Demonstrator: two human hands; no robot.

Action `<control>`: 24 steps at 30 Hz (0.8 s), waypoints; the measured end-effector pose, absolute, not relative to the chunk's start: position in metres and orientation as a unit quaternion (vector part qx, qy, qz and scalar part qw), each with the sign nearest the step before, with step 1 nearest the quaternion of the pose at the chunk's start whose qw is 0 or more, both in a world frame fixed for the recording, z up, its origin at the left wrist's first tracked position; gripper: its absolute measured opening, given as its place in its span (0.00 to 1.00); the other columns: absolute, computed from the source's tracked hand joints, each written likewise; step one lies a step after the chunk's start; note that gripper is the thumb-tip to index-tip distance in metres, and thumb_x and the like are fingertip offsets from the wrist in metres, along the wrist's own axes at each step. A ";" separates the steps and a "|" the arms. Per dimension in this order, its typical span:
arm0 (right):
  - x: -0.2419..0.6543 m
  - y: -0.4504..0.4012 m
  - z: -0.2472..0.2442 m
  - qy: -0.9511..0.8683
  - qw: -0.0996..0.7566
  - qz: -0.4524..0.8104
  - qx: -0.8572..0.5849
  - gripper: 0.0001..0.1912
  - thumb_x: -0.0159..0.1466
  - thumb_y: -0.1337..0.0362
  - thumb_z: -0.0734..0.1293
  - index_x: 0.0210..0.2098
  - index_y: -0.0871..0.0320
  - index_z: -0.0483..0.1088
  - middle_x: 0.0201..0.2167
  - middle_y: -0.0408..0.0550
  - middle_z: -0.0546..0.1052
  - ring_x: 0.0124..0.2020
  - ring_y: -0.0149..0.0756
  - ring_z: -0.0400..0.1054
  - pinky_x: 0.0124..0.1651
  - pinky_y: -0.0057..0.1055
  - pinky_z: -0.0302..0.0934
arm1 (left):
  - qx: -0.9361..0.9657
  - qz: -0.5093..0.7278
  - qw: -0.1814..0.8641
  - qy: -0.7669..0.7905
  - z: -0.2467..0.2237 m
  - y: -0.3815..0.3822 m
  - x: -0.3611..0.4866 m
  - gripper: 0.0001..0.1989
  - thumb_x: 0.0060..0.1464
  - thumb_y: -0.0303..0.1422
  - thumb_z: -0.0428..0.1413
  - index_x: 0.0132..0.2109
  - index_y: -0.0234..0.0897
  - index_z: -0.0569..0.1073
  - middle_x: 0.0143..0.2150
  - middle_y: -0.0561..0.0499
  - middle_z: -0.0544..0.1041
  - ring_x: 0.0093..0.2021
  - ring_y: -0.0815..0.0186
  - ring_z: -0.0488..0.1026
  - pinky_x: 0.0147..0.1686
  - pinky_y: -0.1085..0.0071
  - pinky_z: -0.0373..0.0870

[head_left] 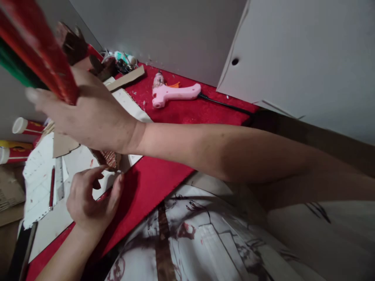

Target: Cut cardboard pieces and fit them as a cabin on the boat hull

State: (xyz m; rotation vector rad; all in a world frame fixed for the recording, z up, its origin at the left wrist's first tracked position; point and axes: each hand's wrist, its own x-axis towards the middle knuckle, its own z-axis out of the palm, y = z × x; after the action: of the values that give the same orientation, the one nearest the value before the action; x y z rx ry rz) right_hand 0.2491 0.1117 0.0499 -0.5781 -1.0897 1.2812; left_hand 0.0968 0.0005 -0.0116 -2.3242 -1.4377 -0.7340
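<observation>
My right hand [96,113] reaches across from the right, its fingers closed around long, smooth red and green pieces [49,54]. They rise toward the upper left edge, close to the camera and blurred, so I cannot tell their kind. Below it, my left hand [90,195] is held with curved fingers, thumb and forefinger apart and nothing visible between them. Just beyond its fingertips is a small brown piece with a reddish textured face [109,159], partly hidden under my right wrist. Whether the left fingers touch it I cannot tell.
On the red tabletop [164,168] lies a pink glue gun [178,93] with a black cord. A cardboard strip [127,78] lies left of it. White paper [38,175], a dark red pencil [52,187], a ruler [59,177] and red tubs [31,127] are at left.
</observation>
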 end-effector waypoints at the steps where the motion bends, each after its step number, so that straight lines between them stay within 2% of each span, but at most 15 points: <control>1: 0.251 0.113 0.050 -0.497 0.633 0.548 -0.229 0.12 0.66 0.74 0.66 0.28 0.56 0.63 0.22 0.29 0.65 0.32 0.21 0.72 0.43 0.20 0.70 | -0.811 -0.279 0.137 -0.495 -0.010 -0.003 0.094 0.15 0.49 0.26 0.64 0.44 0.38 0.72 0.30 0.53 0.70 0.27 0.67 0.66 0.30 0.68 0.65; 4: 0.253 0.122 0.049 -0.526 0.634 0.516 -0.234 0.15 0.71 0.69 0.61 0.27 0.56 0.60 0.27 0.34 0.68 0.27 0.22 0.68 0.38 0.23 0.71 | -0.769 -0.360 0.073 -0.523 0.000 -0.006 0.084 0.05 0.58 0.25 0.56 0.35 0.39 0.69 0.29 0.53 0.70 0.28 0.66 0.68 0.33 0.67 0.65; 6: 0.255 0.130 0.049 -0.522 0.643 0.487 -0.278 0.15 0.70 0.67 0.62 0.26 0.56 0.60 0.26 0.36 0.68 0.24 0.24 0.65 0.35 0.24 0.71 | -0.720 -0.391 0.039 -0.572 0.007 0.003 0.075 0.12 0.63 0.29 0.51 0.30 0.39 0.68 0.26 0.53 0.69 0.29 0.66 0.68 0.33 0.68 0.65; 8: 0.260 0.139 0.050 -0.496 0.660 0.465 -0.319 0.12 0.69 0.68 0.62 0.27 0.56 0.63 0.21 0.36 0.66 0.22 0.26 0.64 0.29 0.25 0.69 | -0.672 -0.414 -0.007 -0.614 0.013 0.021 0.064 0.15 0.64 0.33 0.50 0.27 0.38 0.68 0.26 0.53 0.69 0.29 0.67 0.68 0.33 0.69 0.66; 9: 0.262 0.144 0.049 -0.496 0.663 0.458 -0.325 0.12 0.69 0.69 0.61 0.28 0.56 0.63 0.20 0.36 0.64 0.20 0.28 0.63 0.26 0.26 0.68 | -0.641 -0.429 -0.055 -0.634 0.015 0.033 0.059 0.13 0.62 0.35 0.51 0.29 0.38 0.70 0.29 0.52 0.71 0.30 0.67 0.69 0.33 0.70 0.68; 11: 0.266 0.154 0.047 -0.500 0.666 0.430 -0.349 0.13 0.67 0.70 0.61 0.26 0.56 0.63 0.18 0.36 0.62 0.18 0.28 0.60 0.23 0.26 0.63 | -0.553 -0.499 -0.165 -0.646 0.017 0.059 0.048 0.07 0.52 0.34 0.59 0.38 0.39 0.71 0.44 0.50 0.74 0.34 0.67 0.72 0.32 0.71 0.71; 12: 0.268 0.159 0.045 -0.510 0.660 0.409 -0.371 0.12 0.66 0.70 0.61 0.25 0.56 0.63 0.18 0.36 0.62 0.19 0.28 0.59 0.24 0.26 0.62 | -0.520 -0.503 -0.216 -0.656 0.016 0.071 0.043 0.15 0.47 0.33 0.61 0.44 0.40 0.72 0.49 0.49 0.74 0.38 0.66 0.73 0.33 0.71 0.71; 13: 0.268 0.163 0.043 -0.532 0.652 0.382 -0.382 0.12 0.65 0.70 0.62 0.25 0.56 0.63 0.19 0.37 0.62 0.20 0.28 0.59 0.25 0.27 0.61 | -0.486 -0.492 -0.285 -0.664 0.015 0.083 0.040 0.20 0.45 0.32 0.62 0.48 0.41 0.71 0.50 0.49 0.74 0.41 0.66 0.74 0.35 0.72 0.71; 15: 0.268 0.168 0.037 -0.580 0.632 0.320 -0.404 0.13 0.63 0.69 0.64 0.22 0.55 0.61 0.19 0.37 0.61 0.22 0.30 0.59 0.29 0.29 0.59 | -0.470 -0.467 -0.353 -0.660 0.011 0.102 0.034 0.23 0.44 0.31 0.62 0.50 0.37 0.72 0.42 0.46 0.77 0.37 0.63 0.75 0.33 0.70 0.72; 17: 0.266 0.171 0.032 -0.622 0.618 0.264 -0.402 0.12 0.61 0.67 0.65 0.23 0.55 0.60 0.19 0.37 0.61 0.24 0.31 0.59 0.31 0.30 0.58 | -0.459 -0.453 -0.387 -0.659 0.005 0.116 0.030 0.22 0.45 0.30 0.63 0.49 0.33 0.73 0.35 0.48 0.77 0.33 0.64 0.75 0.30 0.71 0.70; 19: 0.264 0.170 0.027 -0.663 0.604 0.233 -0.377 0.08 0.61 0.65 0.64 0.26 0.56 0.64 0.20 0.38 0.64 0.24 0.32 0.59 0.32 0.31 0.58 | -0.452 -0.444 -0.406 -0.658 0.000 0.125 0.028 0.22 0.48 0.29 0.63 0.52 0.32 0.72 0.35 0.48 0.77 0.33 0.65 0.75 0.31 0.72 0.71; 21: 0.262 0.169 0.024 -0.691 0.592 0.220 -0.353 0.06 0.61 0.62 0.64 0.33 0.58 0.70 0.23 0.41 0.70 0.26 0.35 0.63 0.34 0.33 0.60 | -0.444 -0.431 -0.424 -0.661 -0.005 0.132 0.025 0.20 0.55 0.31 0.61 0.54 0.33 0.71 0.41 0.46 0.77 0.38 0.64 0.76 0.35 0.68 0.74; 24: 0.263 0.169 0.021 -0.727 0.561 0.191 -0.347 0.16 0.63 0.61 0.63 0.48 0.60 0.72 0.34 0.50 0.78 0.34 0.41 0.71 0.41 0.37 0.65 | -0.429 -0.410 -0.453 -0.665 -0.010 0.139 0.023 0.18 0.62 0.37 0.57 0.56 0.35 0.70 0.53 0.43 0.74 0.47 0.59 0.75 0.45 0.57 0.75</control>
State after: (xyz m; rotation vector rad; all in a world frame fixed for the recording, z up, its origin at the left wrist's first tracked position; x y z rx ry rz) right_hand 0.2633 0.1688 0.0214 -0.8165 -1.7117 0.4508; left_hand 0.0227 0.1393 -0.0096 -1.9652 -3.0464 -1.8757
